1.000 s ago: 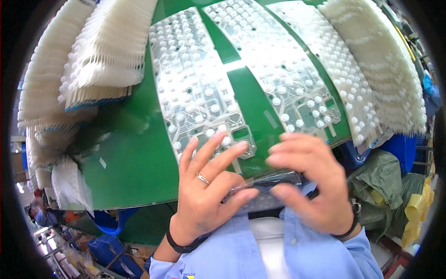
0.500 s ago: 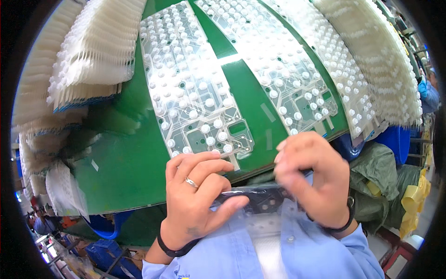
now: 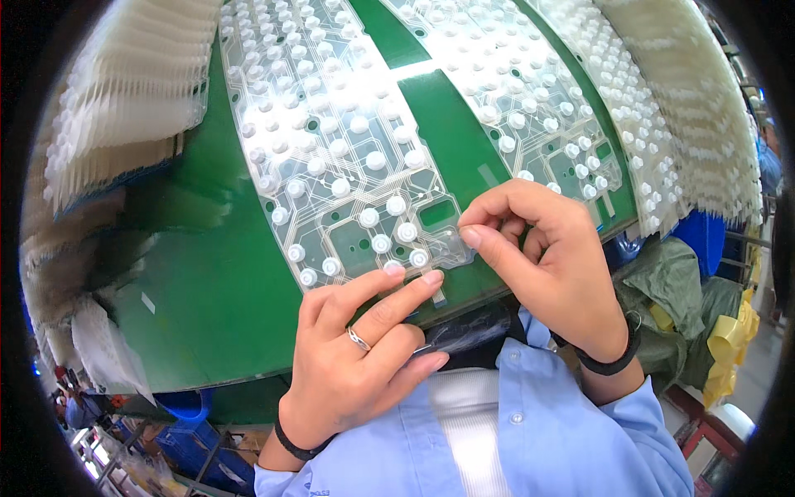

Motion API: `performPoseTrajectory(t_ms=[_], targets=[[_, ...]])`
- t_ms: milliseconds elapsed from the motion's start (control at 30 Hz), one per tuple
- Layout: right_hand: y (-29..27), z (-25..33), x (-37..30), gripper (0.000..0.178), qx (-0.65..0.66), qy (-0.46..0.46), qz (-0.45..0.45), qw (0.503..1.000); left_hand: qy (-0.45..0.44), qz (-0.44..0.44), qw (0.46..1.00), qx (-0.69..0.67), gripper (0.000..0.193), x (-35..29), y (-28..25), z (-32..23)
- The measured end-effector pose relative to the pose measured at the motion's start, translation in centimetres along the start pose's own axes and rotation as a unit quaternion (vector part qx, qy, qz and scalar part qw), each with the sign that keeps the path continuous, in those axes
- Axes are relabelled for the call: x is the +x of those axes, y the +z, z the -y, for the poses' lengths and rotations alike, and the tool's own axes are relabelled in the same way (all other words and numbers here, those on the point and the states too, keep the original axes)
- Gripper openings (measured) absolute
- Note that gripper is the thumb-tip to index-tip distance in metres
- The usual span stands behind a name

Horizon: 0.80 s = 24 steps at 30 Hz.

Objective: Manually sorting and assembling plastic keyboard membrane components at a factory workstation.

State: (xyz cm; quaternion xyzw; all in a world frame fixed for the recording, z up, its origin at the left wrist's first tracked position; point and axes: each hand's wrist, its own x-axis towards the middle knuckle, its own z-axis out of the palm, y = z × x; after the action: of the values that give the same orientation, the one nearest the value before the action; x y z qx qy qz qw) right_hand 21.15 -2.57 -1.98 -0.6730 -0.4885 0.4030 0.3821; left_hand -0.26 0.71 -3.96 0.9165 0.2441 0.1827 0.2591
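A clear keyboard membrane (image 3: 339, 149) with white rubber domes and printed traces lies on the green tabletop (image 3: 207, 331). At its near edge, my left hand (image 3: 356, 340) rests two outstretched fingertips on the sheet, its other fingers loosely bent and the thumb apart. My right hand (image 3: 555, 265) is closed in a pinch, thumb and forefinger together at the membrane's near right corner. The tips hide exactly what lies between them. A second such membrane (image 3: 530, 99) lies farther right, its near end partly behind my right hand.
Stacks of domed membranes stand at the left (image 3: 132, 91) and along the right (image 3: 679, 108). Below the table edge is dark shiny plastic (image 3: 472, 327). Blue bins (image 3: 186, 403), a grey-green plastic bag (image 3: 662, 286) and a yellow piece (image 3: 733, 348) sit beyond the table.
My right hand has moved forward and left from above the table edge to the membrane's corner, fingers now pinched. My left fingertips have shifted right along the sheet; the view has shifted slightly.
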Motion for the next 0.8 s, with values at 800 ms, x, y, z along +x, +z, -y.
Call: performPoseTrajectory(t_ms=[800], targets=[[0.31,-0.18,0.02,0.005,-0.062,-0.018,-0.016,0.998,-0.017,0.010,1.000,-0.008,0.030,0.31,-0.26,-0.24]])
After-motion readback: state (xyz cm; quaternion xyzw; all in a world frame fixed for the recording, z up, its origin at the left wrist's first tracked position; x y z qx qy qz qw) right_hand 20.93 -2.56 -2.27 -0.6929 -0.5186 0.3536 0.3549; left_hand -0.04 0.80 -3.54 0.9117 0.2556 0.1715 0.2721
